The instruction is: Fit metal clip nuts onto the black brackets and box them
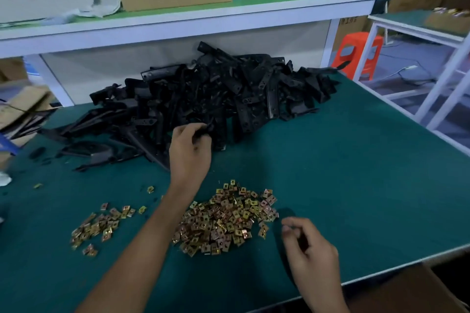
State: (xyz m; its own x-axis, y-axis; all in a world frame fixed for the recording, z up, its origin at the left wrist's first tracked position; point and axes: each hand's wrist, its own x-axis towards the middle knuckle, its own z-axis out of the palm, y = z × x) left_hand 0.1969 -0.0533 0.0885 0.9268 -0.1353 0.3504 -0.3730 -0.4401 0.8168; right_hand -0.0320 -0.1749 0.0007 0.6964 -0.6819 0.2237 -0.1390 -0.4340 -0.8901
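Note:
A big heap of black brackets (216,94) lies at the back of the green table (356,173). My left hand (189,151) reaches into the heap's front edge and pinches one black bracket (207,127) with thumb and fingers. A large pile of gold clip nuts (226,218) lies in front, with a smaller pile of clip nuts (99,226) to its left. My right hand (309,249) hovers just right of the large pile, fingers curled; whether it holds a nut is hidden.
A cardboard box (412,290) stands below the table's front right edge. Another cardboard box (20,109) with black parts sits at the left. A shelf (178,23) above the heap carries a carton and a bottle. An orange stool (358,53) stands beyond the right edge.

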